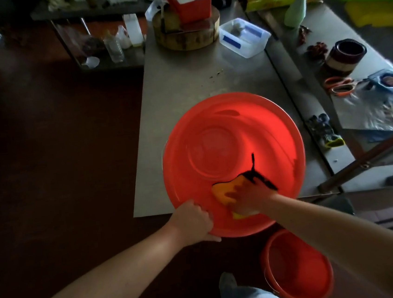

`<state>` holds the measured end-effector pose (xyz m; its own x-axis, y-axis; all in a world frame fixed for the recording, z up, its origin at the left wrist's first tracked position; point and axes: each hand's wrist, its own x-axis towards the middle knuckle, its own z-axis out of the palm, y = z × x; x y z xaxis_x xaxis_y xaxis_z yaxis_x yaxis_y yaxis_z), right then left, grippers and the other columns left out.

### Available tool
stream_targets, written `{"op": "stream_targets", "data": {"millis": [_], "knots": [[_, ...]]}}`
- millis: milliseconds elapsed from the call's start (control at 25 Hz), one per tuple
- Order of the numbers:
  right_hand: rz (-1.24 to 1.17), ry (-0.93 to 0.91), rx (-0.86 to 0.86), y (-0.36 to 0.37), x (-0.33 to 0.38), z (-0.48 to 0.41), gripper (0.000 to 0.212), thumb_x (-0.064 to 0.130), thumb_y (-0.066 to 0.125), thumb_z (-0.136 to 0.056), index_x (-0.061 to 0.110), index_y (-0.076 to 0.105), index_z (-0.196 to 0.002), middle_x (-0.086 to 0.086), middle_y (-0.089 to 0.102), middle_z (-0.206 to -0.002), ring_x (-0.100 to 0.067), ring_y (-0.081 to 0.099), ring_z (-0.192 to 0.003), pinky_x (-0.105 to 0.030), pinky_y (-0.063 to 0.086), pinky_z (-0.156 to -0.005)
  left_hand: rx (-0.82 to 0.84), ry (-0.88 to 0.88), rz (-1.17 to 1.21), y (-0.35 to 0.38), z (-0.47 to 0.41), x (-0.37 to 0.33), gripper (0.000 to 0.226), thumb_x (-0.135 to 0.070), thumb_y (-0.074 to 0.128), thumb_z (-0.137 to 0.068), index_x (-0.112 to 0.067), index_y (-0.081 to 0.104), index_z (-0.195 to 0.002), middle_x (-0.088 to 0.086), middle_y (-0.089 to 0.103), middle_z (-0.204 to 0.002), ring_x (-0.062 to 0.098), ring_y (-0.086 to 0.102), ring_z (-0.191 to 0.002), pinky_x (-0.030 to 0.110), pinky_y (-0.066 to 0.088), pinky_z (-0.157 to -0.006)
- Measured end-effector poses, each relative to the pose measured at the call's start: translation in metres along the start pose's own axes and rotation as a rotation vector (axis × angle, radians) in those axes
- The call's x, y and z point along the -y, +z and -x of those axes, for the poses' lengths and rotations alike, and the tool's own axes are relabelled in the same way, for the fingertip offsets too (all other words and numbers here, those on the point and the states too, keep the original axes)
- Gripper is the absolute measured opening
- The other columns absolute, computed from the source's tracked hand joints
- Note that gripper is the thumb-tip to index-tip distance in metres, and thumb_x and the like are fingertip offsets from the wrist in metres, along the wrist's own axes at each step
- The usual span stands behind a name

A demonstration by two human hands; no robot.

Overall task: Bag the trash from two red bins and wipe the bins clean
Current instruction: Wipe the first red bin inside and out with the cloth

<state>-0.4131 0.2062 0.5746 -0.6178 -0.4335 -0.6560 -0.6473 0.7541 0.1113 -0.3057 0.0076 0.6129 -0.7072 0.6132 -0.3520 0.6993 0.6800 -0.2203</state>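
Right hand [249, 199] — pressing cloth [222, 192] inside bin [212, 127].

Steel table [183, 82], seen from above. At its far end stood a round wooden chopping block [187, 34] bearing a red-and-white box [189, 2]; just right of the block lay a clear plastic container [244, 38] with a blue-taped lid. On the adjoining counter to the right were a pale green bottle [296, 9], dried chillies [317, 48], a dark cylindrical jar [346, 56], orange-handled scissors [339, 86], crumpled foil [375, 110] and, nearer, a work glove [327, 131]. A clear plastic bottle [113, 47] stood on the far-left shelf.
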Motion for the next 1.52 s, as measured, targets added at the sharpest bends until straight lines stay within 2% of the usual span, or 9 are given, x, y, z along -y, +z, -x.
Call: {"op": "stream_targets", "data": {"millis": [80, 160, 440, 680, 800, 960, 1200, 1360, 1520], "knots": [[0.190, 0.140, -0.024, -0.002, -0.035, 0.008, 0.062, 0.064, 0.031, -0.095, 0.039, 0.037, -0.151, -0.007, 0.025, -0.164, -0.033, 0.011, -0.153, -0.061, -0.003, -0.119, -0.007, 0.000, -0.026, -0.004, 0.000, -0.003, 0.076, -0.073, 0.034, -0.094, -0.004, 0.064, -0.104, 0.013, 0.071, -0.098, 0.029, 0.068, -0.088, 0.034, 0.042, -0.078], [0.260, 0.213, 0.014, -0.003, -0.046, 0.014, 0.063, 0.066, 0.028, -0.095, 0.042, 0.034, -0.152, -0.006, 0.019, -0.166, -0.032, 0.006, -0.154, -0.063, -0.009, -0.117, 0.001, 0.025, -0.061, -0.008, -0.002, -0.005, 0.073, -0.073, 0.034, -0.095, -0.006, 0.065, -0.098, 0.010, 0.071, -0.092, 0.027, 0.068, -0.082, 0.033, 0.038, -0.070], [-0.221, 0.041, 0.092, 0.031, 0.024, 0.029, 0.075, 0.075, 0.013, -0.086, 0.050, 0.006, -0.156, 0.008, 0.007, -0.169, -0.026, 0.005, -0.155, -0.059, 0.000, -0.118, 0.040, 0.098, -0.088, -0.006, -0.001, -0.004, 0.068, -0.069, 0.036, -0.096, -0.010, 0.069, -0.098, 0.008, 0.072, -0.095, 0.027, 0.068, -0.085, 0.035, 0.043, -0.081], [0.093, 0.202, -0.029, 0.023, -0.025, 0.055, 0.065, 0.066, 0.023, -0.092, 0.044, 0.032, -0.152, 0.000, 0.022, -0.166, -0.029, 0.009, -0.153, -0.058, -0.005, -0.119, 0.014, 0.070, -0.111, -0.008, -0.003, -0.009, 0.070, -0.070, 0.032, -0.098, -0.009, 0.067, -0.098, 0.009, 0.072, -0.093, 0.027, 0.068, -0.084, 0.036, 0.043, -0.078], [0.026, 0.212, -0.055, 0.025, -0.008, 0.064, 0.066, 0.068, 0.020, -0.091, 0.042, 0.035, -0.151, -0.002, 0.026, -0.163, -0.032, 0.012, -0.152, -0.061, -0.006, -0.117, 0.021, 0.058, -0.118, -0.008, -0.002, -0.010, 0.069, -0.069, 0.032, -0.098, -0.009, 0.067, -0.099, 0.008, 0.072, -0.094, 0.027, 0.068, -0.085, 0.035, 0.042, -0.076], [-0.164, 0.125, -0.045, 0.040, 0.028, 0.073, 0.076, 0.075, 0.009, -0.086, 0.045, 0.020, -0.155, 0.004, 0.020, -0.166, -0.028, 0.013, -0.152, -0.061, 0.001, -0.116, 0.008, 0.083, -0.082, -0.005, 0.000, -0.007, 0.065, -0.066, 0.035, -0.099, -0.010, 0.069, -0.099, 0.009, 0.072, -0.097, 0.029, 0.068, -0.088, 0.038, 0.046, -0.083], [-0.223, 0.124, 0.005, 0.038, 0.026, 0.028, 0.067, 0.070, 0.017, -0.093, 0.046, 0.014, -0.156, 0.006, 0.013, -0.168, -0.027, 0.008, -0.154, -0.061, 0.000, -0.119, -0.034, 0.178, -0.076, -0.004, -0.001, 0.000, 0.063, -0.061, 0.031, -0.103, -0.012, 0.070, -0.097, 0.010, 0.072, -0.095, 0.029, 0.068, -0.087, 0.037, 0.047, -0.084], [-0.141, 0.097, -0.089, 0.040, 0.013, -0.027, 0.065, 0.066, 0.029, -0.097, 0.038, 0.023, -0.156, -0.002, 0.024, -0.163, -0.033, 0.020, -0.149, -0.064, 0.011, -0.118, -0.035, 0.237, -0.108, 0.000, -0.009, -0.005, 0.062, -0.059, 0.024, -0.105, -0.015, 0.066, -0.093, 0.005, 0.070, -0.091, 0.026, 0.066, -0.082, 0.035, 0.045, -0.077], [-0.228, 0.154, 0.051, 0.031, 0.005, -0.072, 0.067, 0.066, 0.026, -0.098, 0.039, 0.015, -0.158, 0.000, 0.010, -0.169, -0.032, 0.005, -0.155, -0.064, -0.001, -0.120, -0.071, 0.238, -0.107, 0.009, -0.009, -0.008, 0.064, -0.061, 0.023, -0.104, -0.016, 0.066, -0.088, 0.003, 0.068, -0.083, 0.023, 0.063, -0.073, 0.033, 0.042, -0.070]]}}
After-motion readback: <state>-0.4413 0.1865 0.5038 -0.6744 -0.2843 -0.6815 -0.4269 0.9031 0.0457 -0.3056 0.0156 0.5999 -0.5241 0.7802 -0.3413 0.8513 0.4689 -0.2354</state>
